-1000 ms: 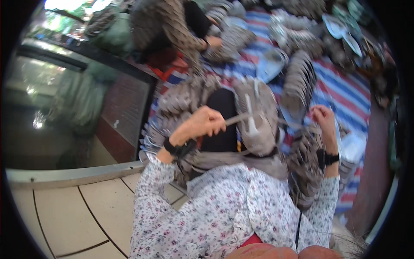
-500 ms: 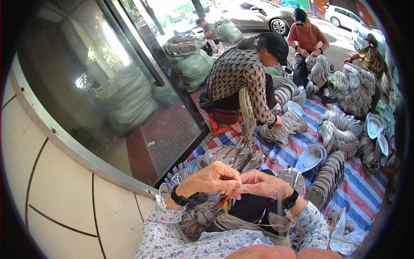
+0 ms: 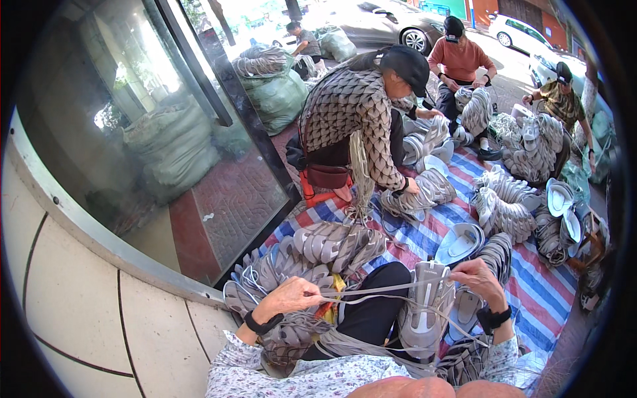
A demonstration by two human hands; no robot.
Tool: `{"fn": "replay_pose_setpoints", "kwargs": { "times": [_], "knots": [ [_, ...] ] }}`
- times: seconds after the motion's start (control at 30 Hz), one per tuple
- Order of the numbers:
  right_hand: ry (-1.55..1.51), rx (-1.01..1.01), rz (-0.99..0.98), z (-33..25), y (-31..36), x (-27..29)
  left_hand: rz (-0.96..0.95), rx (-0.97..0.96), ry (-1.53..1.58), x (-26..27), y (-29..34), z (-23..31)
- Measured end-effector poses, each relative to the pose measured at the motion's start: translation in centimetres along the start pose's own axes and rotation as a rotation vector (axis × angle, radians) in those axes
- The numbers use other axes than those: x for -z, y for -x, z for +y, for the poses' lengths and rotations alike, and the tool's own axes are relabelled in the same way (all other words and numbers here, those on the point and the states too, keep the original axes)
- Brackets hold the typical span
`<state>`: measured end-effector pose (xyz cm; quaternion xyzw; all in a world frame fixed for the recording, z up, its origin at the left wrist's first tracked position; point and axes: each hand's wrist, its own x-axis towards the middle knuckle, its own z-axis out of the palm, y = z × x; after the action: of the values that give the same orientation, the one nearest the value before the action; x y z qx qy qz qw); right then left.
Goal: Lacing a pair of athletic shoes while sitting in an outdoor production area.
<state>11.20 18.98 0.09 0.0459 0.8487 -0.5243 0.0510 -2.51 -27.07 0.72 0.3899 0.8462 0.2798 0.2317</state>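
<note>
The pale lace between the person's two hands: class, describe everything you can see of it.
The lace is pale grey, narrow, flat-looking and apparently fabric. Held between the left hand and right hand, it stretches nearly straight, passing over dark trousers and a grey shoe upper; contact with these is unclear. Its ends cannot be made out.

A sheet (image 3: 548, 282) with blue, white and red stripes covers the ground. At its left near side lie a row of nested grey shoe uppers (image 3: 338, 244) and, farther left, a looser heap (image 3: 269, 264) with pale cords. Toward the middle, a pale-blue-lined upper (image 3: 460, 245) sits just beside a curved grey stack (image 3: 496, 255) on its right. Farther off rest a fanned bundle (image 3: 424, 194) and, to its right, another bundle (image 3: 505, 204).
</note>
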Motion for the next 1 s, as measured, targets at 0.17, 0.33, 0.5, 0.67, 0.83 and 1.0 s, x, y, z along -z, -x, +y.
{"fn": "replay_pose_setpoints", "kwargs": {
  "times": [0.17, 0.33, 0.5, 0.67, 0.83, 1.0],
  "knots": [
    [0.023, -0.211, 0.098, 5.0, 5.1, 2.0, -0.036, 0.201, 0.052, -1.3, 2.8, -0.9],
    [0.009, -0.111, 0.235, 2.2, 6.0, 0.5, -0.070, 0.290, 0.135, -3.5, 3.1, -1.5],
    [-0.022, 0.174, 0.036, -4.3, 3.9, -5.0, 0.337, 0.008, 0.400, -5.7, -1.4, 8.7],
    [-0.166, 0.160, -0.050, -5.3, 4.8, -8.8, -0.013, -0.215, 0.660, -9.6, -5.6, 12.9],
    [-0.090, 0.187, 0.110, -3.5, 6.2, -10.2, -0.038, -0.160, 0.625, -13.0, -6.1, 12.2],
    [0.434, 0.177, 0.378, -1.9, 5.6, -13.2, 0.055, 0.054, 0.676, -14.2, -6.3, 11.6]
  ]
}}
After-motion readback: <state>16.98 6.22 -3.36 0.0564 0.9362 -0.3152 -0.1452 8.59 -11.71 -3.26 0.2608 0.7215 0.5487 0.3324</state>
